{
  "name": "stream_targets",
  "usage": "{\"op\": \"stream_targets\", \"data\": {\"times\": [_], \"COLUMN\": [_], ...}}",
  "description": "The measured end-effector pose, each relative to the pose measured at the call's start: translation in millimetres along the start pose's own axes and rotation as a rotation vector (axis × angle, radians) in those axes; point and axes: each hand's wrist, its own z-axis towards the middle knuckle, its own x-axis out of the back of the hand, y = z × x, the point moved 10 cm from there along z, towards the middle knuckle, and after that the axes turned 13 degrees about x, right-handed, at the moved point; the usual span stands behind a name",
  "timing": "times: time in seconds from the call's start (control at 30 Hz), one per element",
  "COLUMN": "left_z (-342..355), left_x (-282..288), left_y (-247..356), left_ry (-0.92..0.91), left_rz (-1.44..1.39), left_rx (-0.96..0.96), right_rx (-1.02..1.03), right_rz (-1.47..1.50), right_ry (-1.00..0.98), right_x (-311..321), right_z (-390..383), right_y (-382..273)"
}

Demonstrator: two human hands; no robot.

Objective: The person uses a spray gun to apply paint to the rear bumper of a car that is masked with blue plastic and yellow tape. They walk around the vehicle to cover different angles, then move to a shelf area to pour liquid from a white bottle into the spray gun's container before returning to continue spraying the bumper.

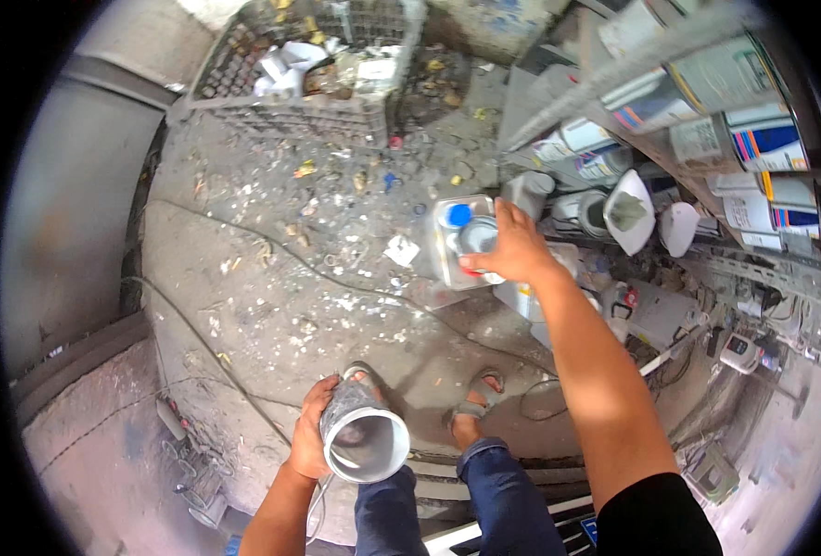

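Observation:
My left hand (312,431) is wrapped around the side of a tall grey cup (369,447) with a stained outside. Its round mouth tips toward me, and a little reddish-brown shows deep inside. Farther off to the right, my right hand (520,248) reaches over a rectangular metal can (449,265) with a blue cap (457,216). Thumb and fingers curve around a small round grey tin or lid (478,235) at the top of that can. Whether this round piece is part of the can I cannot tell.
Metal shelves (605,88) on the right hold several paint cans (725,79). White scoop-like cups (629,213) stand beside them. A crate (290,120) of rubbish sits at the back. A hose or cable (327,275) crosses the littered floor near my sandalled feet (477,397).

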Motion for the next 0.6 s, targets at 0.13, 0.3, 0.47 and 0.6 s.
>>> {"op": "stream_targets", "data": {"times": [0.13, 0.3, 0.47, 0.6], "left_z": [-15, -31, -52, -83], "left_x": [54, 121, 187, 240], "left_y": [-15, -34, -19, 8], "left_ry": [0.090, 0.184, 0.221, 0.251], "left_rz": [-0.088, -0.138, -0.132, -0.088], "left_rx": [-0.002, -0.008, -0.033, 0.026], "right_rx": [-0.053, -0.089, -0.101, -0.138], "right_rz": [-0.033, -0.158, 0.244, 0.944], "right_ry": [-0.197, -0.183, -0.036, -0.056], "right_x": [-37, -15, 31, 53], "right_z": [28, 20, -56, -123], "right_y": [-10, -26, -34, -136]}}
